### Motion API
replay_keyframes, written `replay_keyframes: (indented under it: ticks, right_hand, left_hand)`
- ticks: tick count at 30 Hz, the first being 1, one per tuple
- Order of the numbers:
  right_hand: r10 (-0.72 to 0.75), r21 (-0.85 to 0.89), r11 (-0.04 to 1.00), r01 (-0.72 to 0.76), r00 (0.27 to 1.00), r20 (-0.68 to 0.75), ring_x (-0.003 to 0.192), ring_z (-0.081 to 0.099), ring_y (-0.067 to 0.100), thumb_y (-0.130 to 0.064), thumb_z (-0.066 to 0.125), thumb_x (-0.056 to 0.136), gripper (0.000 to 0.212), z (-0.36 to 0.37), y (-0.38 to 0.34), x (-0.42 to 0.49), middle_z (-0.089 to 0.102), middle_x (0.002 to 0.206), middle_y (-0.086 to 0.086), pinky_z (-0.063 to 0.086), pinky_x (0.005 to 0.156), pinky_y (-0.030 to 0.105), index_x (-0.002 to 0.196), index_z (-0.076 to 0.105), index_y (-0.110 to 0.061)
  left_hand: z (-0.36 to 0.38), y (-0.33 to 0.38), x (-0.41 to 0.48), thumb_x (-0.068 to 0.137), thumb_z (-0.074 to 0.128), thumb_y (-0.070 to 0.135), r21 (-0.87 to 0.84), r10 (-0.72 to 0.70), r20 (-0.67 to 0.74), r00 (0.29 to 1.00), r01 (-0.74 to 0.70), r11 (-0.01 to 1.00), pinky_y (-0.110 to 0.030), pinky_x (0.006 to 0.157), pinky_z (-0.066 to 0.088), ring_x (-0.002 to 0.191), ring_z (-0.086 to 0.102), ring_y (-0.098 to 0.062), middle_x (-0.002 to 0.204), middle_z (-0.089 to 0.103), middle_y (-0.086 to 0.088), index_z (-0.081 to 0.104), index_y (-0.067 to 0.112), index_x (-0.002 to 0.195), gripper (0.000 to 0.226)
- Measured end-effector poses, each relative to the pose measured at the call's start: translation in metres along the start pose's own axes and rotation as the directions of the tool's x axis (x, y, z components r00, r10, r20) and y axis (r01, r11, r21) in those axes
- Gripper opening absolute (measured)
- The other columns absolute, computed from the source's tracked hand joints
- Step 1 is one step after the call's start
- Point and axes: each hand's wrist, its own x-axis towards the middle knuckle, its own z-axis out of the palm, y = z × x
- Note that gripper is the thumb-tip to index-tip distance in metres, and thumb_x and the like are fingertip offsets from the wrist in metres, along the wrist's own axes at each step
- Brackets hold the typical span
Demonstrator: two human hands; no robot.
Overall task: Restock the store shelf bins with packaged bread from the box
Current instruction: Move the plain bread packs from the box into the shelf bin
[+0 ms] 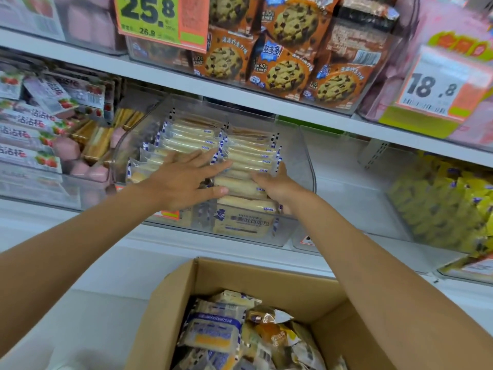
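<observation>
The bread packs (248, 153) you are stocking are flat, pale slices in clear wrappers with blue-and-white checked ends. They stand on edge in two rows, side by side, in a clear bin (301, 156) on the middle shelf (66, 217). The left row runs from the bin's back wall to its front left corner. The right row fills the right half, and at the front wall one pack faces out with its printed label upside down.

More of the same bread lies loose in the open box (266, 279) below the shelf's front edge, mixed with a few orange-toned wrappers.

Both your arms reach up and forward over the box into the bin. Your left hand (184, 182) is spread wide, palm down, with straight fingers lying across the tops of the packs where the two rows meet — it presses and does not grip. Your right hand (280, 189) is at the bin's front right corner, against the right ends of the near packs. Its fingers point left across one pack's top edge and its thumb side rises behind the wrapper ends; whether it clamps a pack or only pushes, you cannot tell from here. The hands are apart, with packs between them.

On the shelf above sit chocolate-chip cookie bags (288, 73) beside a green price tag (160, 20).
</observation>
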Motion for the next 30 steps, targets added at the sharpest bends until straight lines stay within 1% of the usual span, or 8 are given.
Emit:
replay_keyframes:
  ticks: [5,9,11,14,17,23,27,30]
  right_hand:
    - [-0.071,-0.029,0.997,0.071,0.997,-0.016,0.141,0.036,0.025,-0.043,0.053,0.098,0.093,-0.003,0.011,0.001,0.026,0.16,0.004,0.034,0.102,0.026,0.154,-0.017,-0.022]
    - [-0.152,-0.294,0.944,0.149,0.988,0.013,0.125,0.053,0.028,-0.049,0.045,0.099,0.091,0.003,0.005,0.002,0.049,0.145,0.013,0.041,0.097,0.028,0.152,-0.022,-0.016]
    - [-0.177,-0.297,0.939,0.172,0.984,0.007,0.124,0.054,0.029,-0.051,0.046,0.098,0.094,0.004,0.008,0.004,0.054,0.139,0.015,0.041,0.097,0.029,0.152,-0.023,-0.017]
    - [-0.056,-0.151,0.987,0.053,0.998,-0.018,0.141,0.037,0.028,-0.067,0.054,0.086,0.113,-0.005,0.005,-0.002,0.027,0.16,0.007,0.034,0.109,0.036,0.15,-0.028,-0.024]
    - [0.057,-0.076,0.996,-0.053,0.997,0.054,0.147,0.026,0.026,-0.076,0.052,0.079,0.12,-0.008,0.0,-0.007,0.005,0.165,-0.004,0.029,0.113,0.044,0.147,-0.033,-0.026]
    - [-0.067,-0.056,0.996,0.072,0.994,0.092,0.148,0.02,0.019,-0.06,0.066,0.082,0.124,0.02,0.002,0.002,0.004,0.164,-0.003,0.027,0.112,0.032,0.145,-0.036,-0.028]
    - [-0.095,-0.043,0.994,0.102,0.987,0.129,0.149,0.019,0.018,-0.062,0.067,0.08,0.124,0.023,0.004,0.007,0.002,0.165,-0.004,0.026,0.113,0.033,0.147,-0.032,-0.031]
    - [-0.069,-0.021,0.997,0.069,0.998,0.012,0.15,0.017,0.023,-0.073,0.06,0.077,0.12,0.012,0.001,0.013,0.003,0.165,0.001,0.025,0.118,0.039,0.151,-0.023,-0.029]
  left_hand:
    - [0.002,0.0,-0.001,0.072,-0.001,0.085,-0.006,0.084,-0.046,0.995,-0.084,0.996,-0.056,0.12,-0.002,0.143,-0.02,0.005,0.158,-0.017,0.024,0.004,0.056,0.148,0.082]
    - [0.002,-0.001,0.001,0.073,-0.003,0.085,-0.021,0.091,-0.026,0.996,-0.091,0.996,-0.055,0.12,-0.003,0.149,-0.011,0.0,0.162,-0.001,0.024,0.024,0.056,0.146,0.082]
    - [0.002,0.0,-0.001,0.072,-0.004,0.085,-0.002,0.083,-0.038,0.996,-0.083,0.997,-0.055,0.12,-0.003,0.149,-0.01,-0.002,0.163,0.0,0.021,0.021,0.056,0.147,0.084]
    - [0.002,0.004,-0.003,0.069,0.0,0.09,0.026,0.041,-0.054,0.998,-0.04,0.999,-0.06,0.119,-0.005,0.151,-0.013,-0.011,0.164,-0.013,0.014,-0.005,0.06,0.147,0.084]
    - [0.001,0.005,-0.002,0.062,0.003,0.097,0.027,-0.011,-0.038,0.999,0.012,1.0,-0.065,0.117,-0.001,0.152,-0.011,-0.02,0.163,-0.021,0.012,-0.024,0.063,0.14,0.09]
    - [0.003,0.004,-0.001,0.06,-0.001,0.095,0.018,-0.007,0.003,1.0,0.007,1.0,-0.065,0.116,-0.003,0.152,-0.009,-0.022,0.162,-0.018,0.015,0.004,0.053,0.151,0.1]
    - [0.004,0.002,0.001,0.061,-0.004,0.095,0.04,-0.011,0.021,1.0,0.01,0.999,-0.066,0.115,-0.006,0.152,-0.012,-0.02,0.162,-0.014,0.018,-0.003,0.048,0.152,0.103]
    - [0.004,0.003,0.0,0.067,0.0,0.092,0.047,-0.002,0.024,1.0,0.001,0.999,-0.066,0.115,-0.007,0.151,-0.013,-0.019,0.162,-0.012,0.019,-0.011,0.054,0.148,0.091]
